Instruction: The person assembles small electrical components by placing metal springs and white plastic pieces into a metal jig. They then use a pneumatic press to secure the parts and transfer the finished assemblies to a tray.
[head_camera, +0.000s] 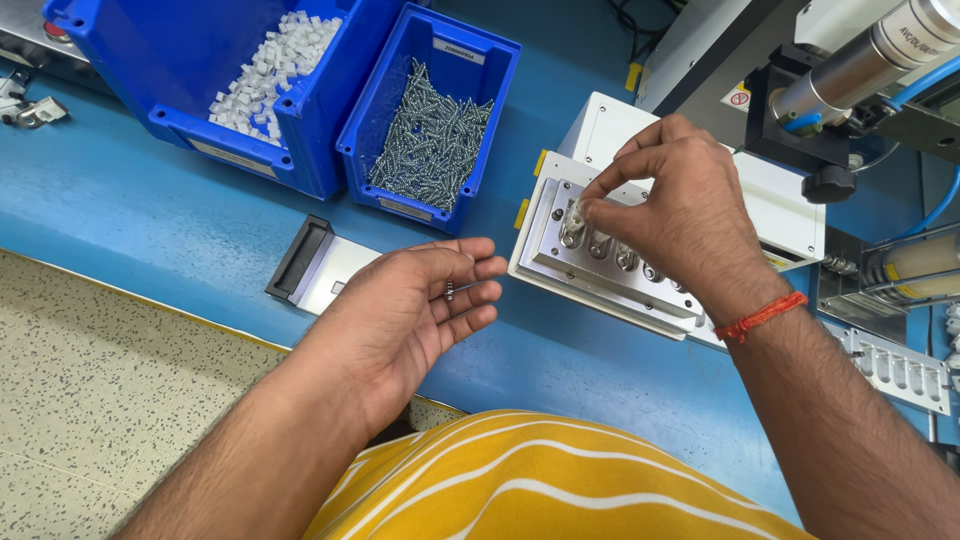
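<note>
Matt metal fixture plate; shiny screws

body: person seen from own head camera | arms: both forearms bare, no sleeves in view | left hand: no ring, no watch, no glove | right hand: bare, orange-red thread band tied round wrist | torso: mustard-yellow garment with thin curved white stripes

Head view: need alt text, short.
A person's right hand pinches a small white part over a slotted metal fixture on a blue bench. The left hand lies open, palm up, with a screw between its fingers. Behind stand blue bins of screws and white parts.
</note>
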